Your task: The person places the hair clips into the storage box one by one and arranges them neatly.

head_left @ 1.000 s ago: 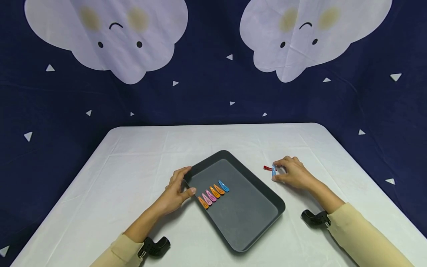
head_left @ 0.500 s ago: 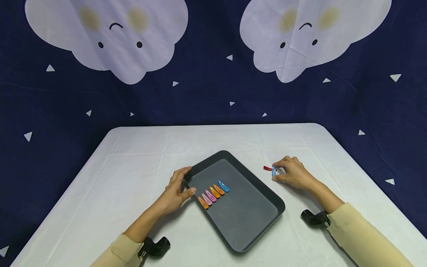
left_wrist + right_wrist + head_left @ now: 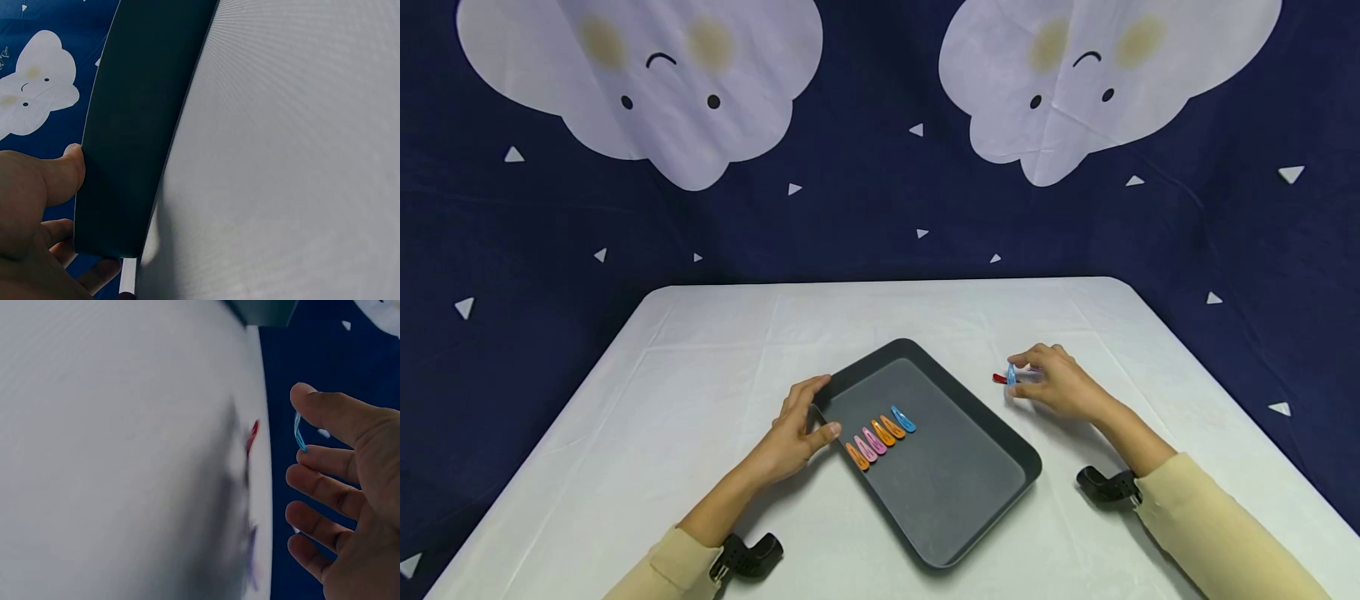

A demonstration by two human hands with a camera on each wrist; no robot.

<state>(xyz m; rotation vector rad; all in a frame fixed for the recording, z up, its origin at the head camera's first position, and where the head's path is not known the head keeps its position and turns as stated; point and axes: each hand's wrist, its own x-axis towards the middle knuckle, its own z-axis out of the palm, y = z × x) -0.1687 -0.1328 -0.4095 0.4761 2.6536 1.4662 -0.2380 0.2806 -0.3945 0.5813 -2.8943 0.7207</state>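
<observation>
Right hand [image 3: 1060, 383] is pinching a light blue clip [image 3: 1011, 375] between thumb tip and index fingertip. Gap between the two tips is about the clip's length; the remaining fingers are bending loosely, spread apart, and holding nothing. Right wrist view is showing that clip clear of the desk [image 3: 715, 358], end to end between the tips.

Red clip [image 3: 999, 378] is lying on the desk just beside the pinch, partly hiding behind the light blue one in the head view. A purple item [image 3: 252, 556] is also sitting on the desk near the right hand, too blurred to identify.

Left hand [image 3: 792, 442] is gripping the left corner of the dark grey tray [image 3: 951, 492]: thumb is pressing at the rim on one side, fingers are running along the adjoining wall, hand only partly closing.

Six clips are lying in the tray in a slanting row, starting by the left wall: orange clip [image 3: 857, 456], pale pink clip [image 3: 866, 448], deeper pink clip [image 3: 874, 440], two orange ones [image 3: 887, 429], then a blue clip [image 3: 903, 418] farthest from the wall. Tray is resting on the desk, sitting at an angle, right hand well apart from it.
</observation>
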